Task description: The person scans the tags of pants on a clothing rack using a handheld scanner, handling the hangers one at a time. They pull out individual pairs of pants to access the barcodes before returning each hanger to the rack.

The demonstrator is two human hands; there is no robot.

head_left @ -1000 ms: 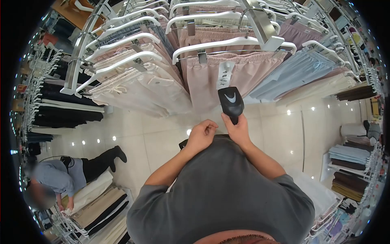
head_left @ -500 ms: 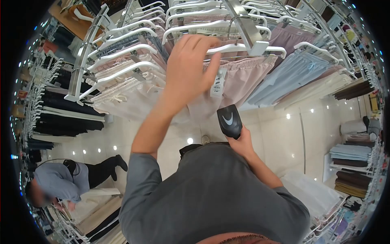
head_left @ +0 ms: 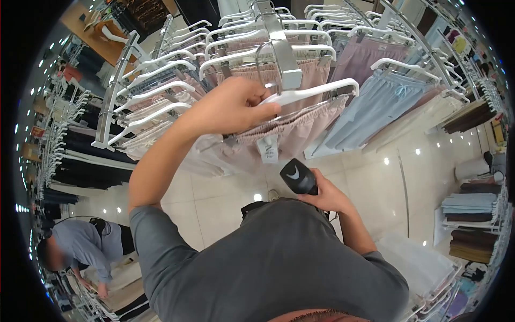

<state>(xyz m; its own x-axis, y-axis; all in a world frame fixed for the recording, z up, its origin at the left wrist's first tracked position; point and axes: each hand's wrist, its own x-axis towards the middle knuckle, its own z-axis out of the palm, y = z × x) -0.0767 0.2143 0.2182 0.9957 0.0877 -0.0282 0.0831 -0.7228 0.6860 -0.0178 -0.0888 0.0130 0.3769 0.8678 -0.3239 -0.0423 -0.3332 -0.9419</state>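
Note:
My left hand (head_left: 228,107) is closed around the middle of a white hanger (head_left: 322,91), close to the front end of the metal display rail (head_left: 284,56). Pale pink trousers (head_left: 300,129) with a gathered waistband hang clipped from it, partly covered by my hand and forearm. From their waist dangles a white tag (head_left: 269,149). Lower down, my right hand (head_left: 328,194) grips a black barcode scanner (head_left: 298,177), its head angled up toward the tag.
Light blue trousers (head_left: 375,110) hang to the right, cream ones (head_left: 142,142) to the left. Folded clothes (head_left: 469,204) lie stacked at far right. Another person (head_left: 88,247) bends over a rack at lower left. Glossy tiles (head_left: 365,188) cover the floor.
My left hand has closed on the hanger and drawn it with the pink trousers toward me. The scanner has swung left and slightly down. The other person has leaned further over the rack.

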